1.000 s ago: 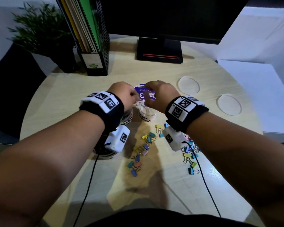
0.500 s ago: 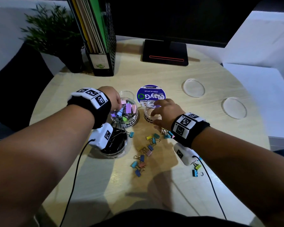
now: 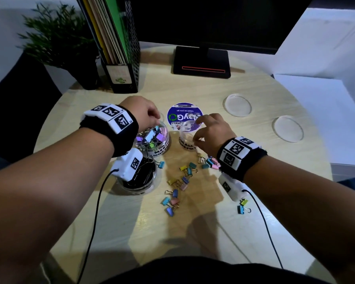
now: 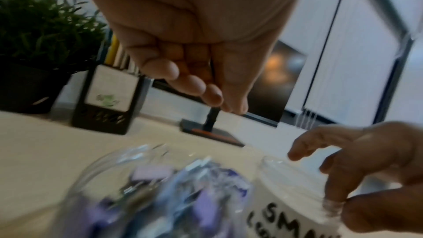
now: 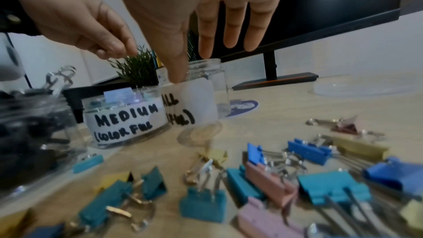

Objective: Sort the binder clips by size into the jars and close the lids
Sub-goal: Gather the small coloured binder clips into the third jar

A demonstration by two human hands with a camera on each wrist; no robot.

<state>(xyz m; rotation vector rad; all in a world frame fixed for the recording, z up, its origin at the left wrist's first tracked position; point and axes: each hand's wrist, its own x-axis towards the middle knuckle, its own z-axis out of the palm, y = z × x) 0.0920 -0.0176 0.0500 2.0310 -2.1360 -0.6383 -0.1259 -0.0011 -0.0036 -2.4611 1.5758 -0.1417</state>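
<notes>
Leaving a scatter of small coloured clips (image 3: 182, 181) loose on the near middle of the table (image 3: 213, 242), with two more lying apart to the right, beside the right wrist's cable. Standing a jar of black clips (image 3: 139, 181) just left of them, lidless, partly under the left wrist. Holding the left hand (image 3: 140, 112) above the medium jar (image 3: 154, 140), heaped with purple and blue clips and also lidless; bunching the fingertips against the thumb, not showing clearly whether pinching anything. Pinching the rim of the small jar (image 3: 186, 140) between thumb and forefinger of the right hand (image 3: 212, 132), stretching the other fingers straight above its mouth. Standing this jar just right of the medium one, nearly touching. Showing, just behind both jars, a round purple sticker (image 3: 183, 114) flat on the wood. Farther right, showing two clear lids (image 3: 237, 104) lying well apart from the jars. Ending at the far edge with a monitor stand (image 3: 202, 62), a black file holder (image 3: 121, 58) and a potted plant (image 3: 55, 37) at far left.
</notes>
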